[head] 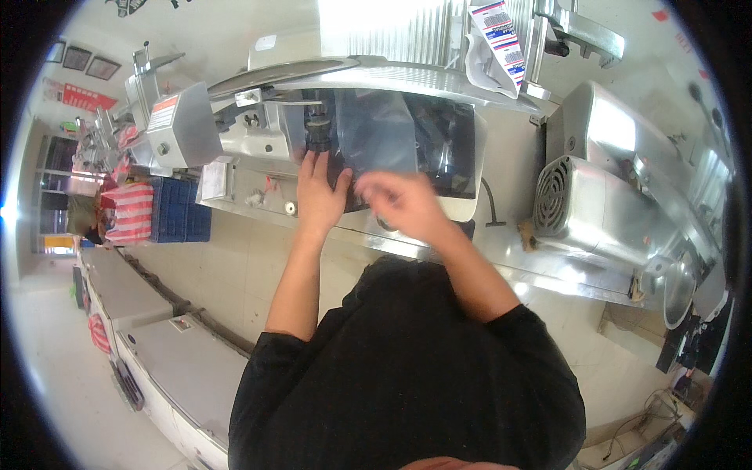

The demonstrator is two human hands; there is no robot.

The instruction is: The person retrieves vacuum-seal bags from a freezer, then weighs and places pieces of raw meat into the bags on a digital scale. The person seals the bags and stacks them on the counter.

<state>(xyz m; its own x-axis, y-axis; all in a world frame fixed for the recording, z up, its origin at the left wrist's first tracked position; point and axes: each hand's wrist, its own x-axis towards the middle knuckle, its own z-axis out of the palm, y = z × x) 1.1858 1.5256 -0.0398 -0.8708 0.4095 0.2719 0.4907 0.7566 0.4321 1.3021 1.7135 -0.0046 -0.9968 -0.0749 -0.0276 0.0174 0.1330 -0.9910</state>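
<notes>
In front of me stands a metal slicing machine [267, 141], with a dark glossy panel [452, 153] at its front. A translucent plastic sheet or bag [376, 132] lies over the panel's left part. My left hand [322, 191] is laid flat, fingers pointing away from me and thumb apart, at the panel's left edge. Just beyond its fingertips is a dark round fitting [318, 132]. My right hand [402, 200] is motion-blurred over the panel's near edge with its fingers curled. Whether it pinches anything is hidden by the blur.
A metal motor housing with a round vent [555, 194] stands to the right on the steel bench [517, 267]. Paper with printed labels [499, 41] hangs over the machine's top. Leftward are a blue crate [182, 208], a striped bag [130, 211] and white chest-type units [182, 364].
</notes>
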